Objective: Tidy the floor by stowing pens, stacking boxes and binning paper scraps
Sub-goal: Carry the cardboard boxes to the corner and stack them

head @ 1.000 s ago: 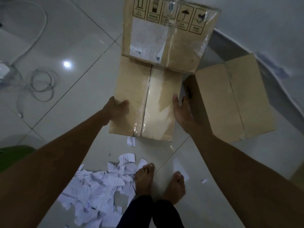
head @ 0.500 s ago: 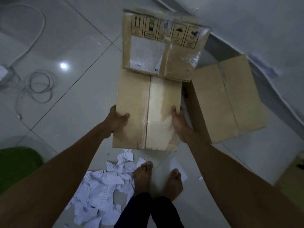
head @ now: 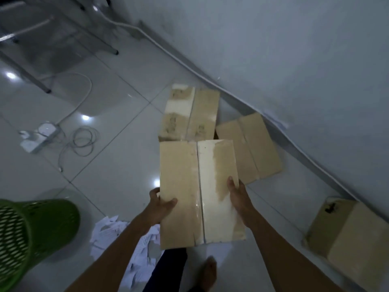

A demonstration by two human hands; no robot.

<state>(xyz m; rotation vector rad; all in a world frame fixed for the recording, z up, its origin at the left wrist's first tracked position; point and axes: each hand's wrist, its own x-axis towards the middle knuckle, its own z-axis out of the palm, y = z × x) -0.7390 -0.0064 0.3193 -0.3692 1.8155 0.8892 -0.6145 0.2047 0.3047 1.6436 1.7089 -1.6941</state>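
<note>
I hold a taped cardboard box (head: 200, 192) off the floor in front of me. My left hand (head: 161, 205) grips its left edge and my right hand (head: 239, 197) grips its right edge. Beyond it a second box (head: 189, 114) lies on the tiles, with a third box (head: 250, 146) beside it by the wall. Another box (head: 349, 239) sits at the lower right against the wall. White paper scraps (head: 117, 234) are heaped on the floor under my left arm. A green mesh bin (head: 31, 234) stands at the lower left. No pens show.
A white power strip (head: 40, 135) with coiled cables (head: 82, 140) lies on the tiles at the left. Metal chair legs (head: 42, 85) stand at the upper left. A wall with a skirting line (head: 273, 114) runs diagonally along the right. My bare foot (head: 209, 272) is at the bottom.
I have lifted the box up off the floor and straightened. The view has pulled back, so the other boxes, the green bin and the power strip now show.
</note>
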